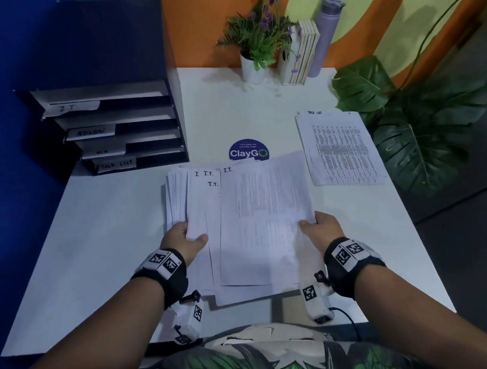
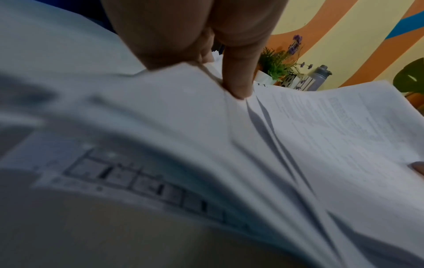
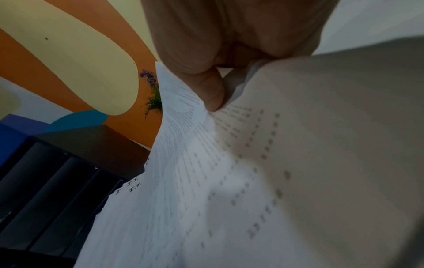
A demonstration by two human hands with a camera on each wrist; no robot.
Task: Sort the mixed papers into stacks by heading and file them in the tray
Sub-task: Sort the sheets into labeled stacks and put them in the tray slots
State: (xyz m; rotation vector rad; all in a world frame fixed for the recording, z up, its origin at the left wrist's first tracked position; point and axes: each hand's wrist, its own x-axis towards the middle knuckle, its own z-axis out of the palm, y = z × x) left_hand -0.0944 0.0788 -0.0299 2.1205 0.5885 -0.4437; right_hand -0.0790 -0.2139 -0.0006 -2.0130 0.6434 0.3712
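A fanned batch of white printed sheets [image 1: 239, 220], several headed "I.T.", is held over the middle of the white table [image 1: 101, 255]. My left hand [image 1: 186, 238] grips the batch's left edge, thumb on top [image 2: 238, 87]. My right hand [image 1: 319, 224] pinches the right edge of the top sheet [image 3: 179, 163], thumb on its face [image 3: 212, 98]. A second stack [image 1: 340, 149] headed "TASK LIST" lies flat at the right. The black filing tray [image 1: 131, 126] stands at the back left, with slots labelled IT, ADMIN, HR and TASK LIST.
A round blue ClayGo sticker [image 1: 248, 151] lies just beyond the held sheets. At the back stand a potted purple-flowered plant [image 1: 259, 41], a row of books [image 1: 301, 52] and a grey bottle [image 1: 324, 30]. Large green leaves [image 1: 414, 128] overhang the right edge.
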